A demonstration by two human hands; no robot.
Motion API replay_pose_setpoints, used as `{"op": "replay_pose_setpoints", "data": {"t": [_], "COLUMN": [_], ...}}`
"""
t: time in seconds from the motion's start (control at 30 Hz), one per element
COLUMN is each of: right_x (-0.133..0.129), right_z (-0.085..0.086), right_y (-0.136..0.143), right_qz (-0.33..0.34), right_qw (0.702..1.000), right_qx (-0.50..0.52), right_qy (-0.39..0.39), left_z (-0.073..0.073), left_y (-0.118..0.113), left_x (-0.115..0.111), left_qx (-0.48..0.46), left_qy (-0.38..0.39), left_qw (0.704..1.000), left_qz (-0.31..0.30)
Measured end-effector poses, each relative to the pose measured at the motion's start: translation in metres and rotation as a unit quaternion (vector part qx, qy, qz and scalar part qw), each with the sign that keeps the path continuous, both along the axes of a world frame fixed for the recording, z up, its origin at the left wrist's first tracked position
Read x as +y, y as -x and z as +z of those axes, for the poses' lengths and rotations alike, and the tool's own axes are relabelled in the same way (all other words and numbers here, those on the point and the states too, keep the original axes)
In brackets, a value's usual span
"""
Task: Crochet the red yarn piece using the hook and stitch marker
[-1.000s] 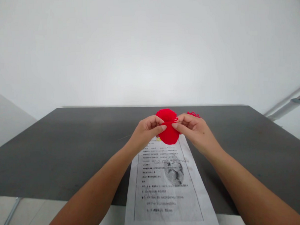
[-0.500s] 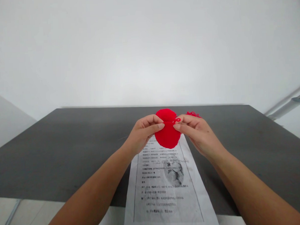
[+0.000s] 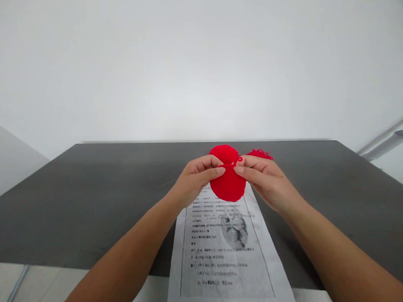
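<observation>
Two red rounded crochet pieces [image 3: 228,185], one above the other and meeting at a narrow seam, are held up over the table. My left hand [image 3: 199,178] pinches them at the left end of the seam between thumb and fingers. At the right end my right hand [image 3: 264,177] pinches the same work, close to a small red yarn loop [image 3: 239,158]. Whether the two pieces are joined I cannot tell. Behind my right hand lies a heap of red yarn [image 3: 261,154], partly hidden by the fingers.
A printed sheet [image 3: 227,274] with text and a dark picture lies below my hands and reaches past the near edge of the dark grey table [image 3: 90,196]. A white wall [image 3: 198,71] rises behind the table. A grey pipe [image 3: 386,144] is at the far right.
The crochet work and both hands have shifted very slightly to the right. The small loop sits closer to my right fingertips, and more of the yarn heap shows.
</observation>
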State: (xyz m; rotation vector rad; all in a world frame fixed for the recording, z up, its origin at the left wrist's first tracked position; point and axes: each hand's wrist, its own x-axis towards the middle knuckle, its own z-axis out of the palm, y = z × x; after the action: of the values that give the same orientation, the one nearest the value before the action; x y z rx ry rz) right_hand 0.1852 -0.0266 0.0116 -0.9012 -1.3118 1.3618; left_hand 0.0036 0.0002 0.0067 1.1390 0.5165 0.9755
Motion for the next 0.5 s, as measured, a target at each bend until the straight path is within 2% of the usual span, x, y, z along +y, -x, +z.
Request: {"op": "replay_pose_setpoints", "data": {"t": [0.17,0.5], "right_x": [-0.0002,-0.0003], "right_z": [-0.0007,-0.0014], "right_y": [0.0008,0.0008], "right_qz": [0.001,0.004], "right_qw": [1.0,1.0], "right_qx": [0.026,0.0], "right_qy": [0.015,0.002], "left_z": [0.0008,0.001], "left_y": [0.0008,0.0016], "left_x": [-0.0003,-0.0012], "left_qx": [-0.003,0.026], "left_qy": [0.004,-0.008], "left_qw": [1.0,1.0], "left_qz": [-0.009,0.009]}}
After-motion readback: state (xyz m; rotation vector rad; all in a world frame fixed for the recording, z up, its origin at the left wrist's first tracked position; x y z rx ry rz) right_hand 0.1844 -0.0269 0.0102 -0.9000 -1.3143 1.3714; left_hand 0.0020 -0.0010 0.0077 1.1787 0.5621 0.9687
